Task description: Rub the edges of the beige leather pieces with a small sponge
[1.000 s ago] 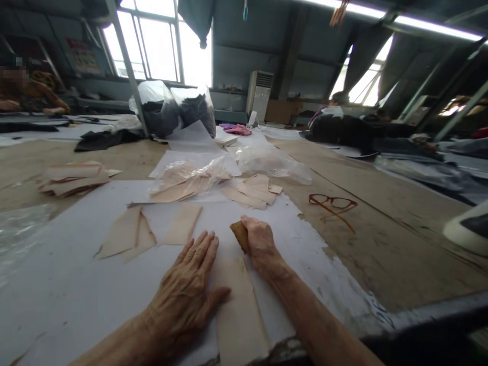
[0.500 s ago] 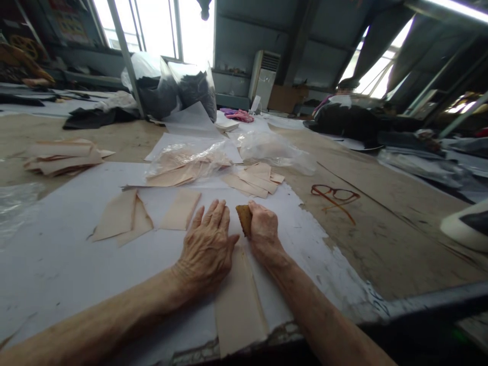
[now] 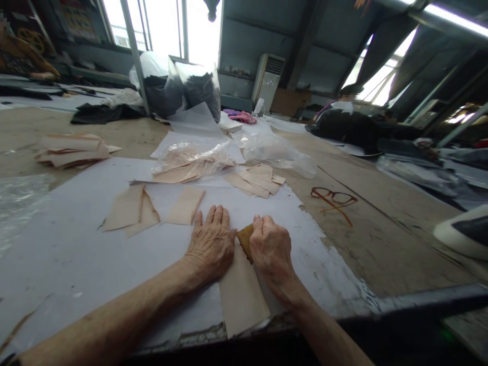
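Observation:
My left hand (image 3: 212, 243) lies flat, fingers stretched out, over the upper part of a long beige fabric strip (image 3: 244, 297). The strip's near end reaches the table's front edge. In my closed right hand (image 3: 272, 249) is a flat yellow-brown scraper (image 3: 246, 242) with a jagged edge, its edge at the strip's right side. My left thumb is close to the scraper's upper corner. Left of my hands lie a short beige piece (image 3: 185, 204) and a folded beige piece (image 3: 129, 209) on the white paper (image 3: 171, 249).
Beyond my hands are a fan of beige pieces (image 3: 256, 180) and a plastic bag (image 3: 194, 161) with more pieces. A beige stack (image 3: 74, 150) sits at left. Eyeglasses (image 3: 333, 197) lie at right, near a white and black object (image 3: 463, 231). Two people are farther back.
My right hand and the scraper have moved toward me along the strip's right side, and the scraper has turned. My left hand stays flat. The view has shifted slightly.

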A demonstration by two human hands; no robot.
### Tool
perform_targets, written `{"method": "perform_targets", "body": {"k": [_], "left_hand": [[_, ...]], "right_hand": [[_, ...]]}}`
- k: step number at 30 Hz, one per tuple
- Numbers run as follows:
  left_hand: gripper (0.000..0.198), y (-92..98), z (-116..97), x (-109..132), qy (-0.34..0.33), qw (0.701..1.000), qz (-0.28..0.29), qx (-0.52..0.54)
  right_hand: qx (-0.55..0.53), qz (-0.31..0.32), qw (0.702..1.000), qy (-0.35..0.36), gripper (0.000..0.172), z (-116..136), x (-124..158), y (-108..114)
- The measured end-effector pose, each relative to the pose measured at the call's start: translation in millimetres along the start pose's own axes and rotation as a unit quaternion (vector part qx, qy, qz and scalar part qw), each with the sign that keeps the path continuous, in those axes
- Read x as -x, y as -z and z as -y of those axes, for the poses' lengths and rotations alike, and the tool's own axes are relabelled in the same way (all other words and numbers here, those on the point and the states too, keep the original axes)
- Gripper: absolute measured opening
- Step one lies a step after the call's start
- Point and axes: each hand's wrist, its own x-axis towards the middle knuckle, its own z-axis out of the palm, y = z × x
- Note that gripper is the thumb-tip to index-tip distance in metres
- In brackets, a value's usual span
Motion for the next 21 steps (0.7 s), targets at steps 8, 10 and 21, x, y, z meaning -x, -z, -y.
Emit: {"method": "perform_targets", "body": {"k": [8, 10, 21], "left_hand": [[0.040, 6.4, 1.4, -2.0, 0.012, 0.999, -0.046, 0.013], [0.036, 13.2, 3.9, -1.9, 0.015, 0.998, -0.061, 0.015], [0.048, 36.1, -13.7, 68.1, -0.137, 0.985, -0.100, -0.019]], "right_hand": [[0.078, -0.020, 0.997, 0.003, 0.031, -3.3, 6.2, -14.6], [0.088, -0.028, 0.996, 0.010, 0.031, -2.9, 6.6, -17.3], [0.087, -0.032, 0.995, 0.031, 0.029, -1.8, 7.5, -21.2]]}}
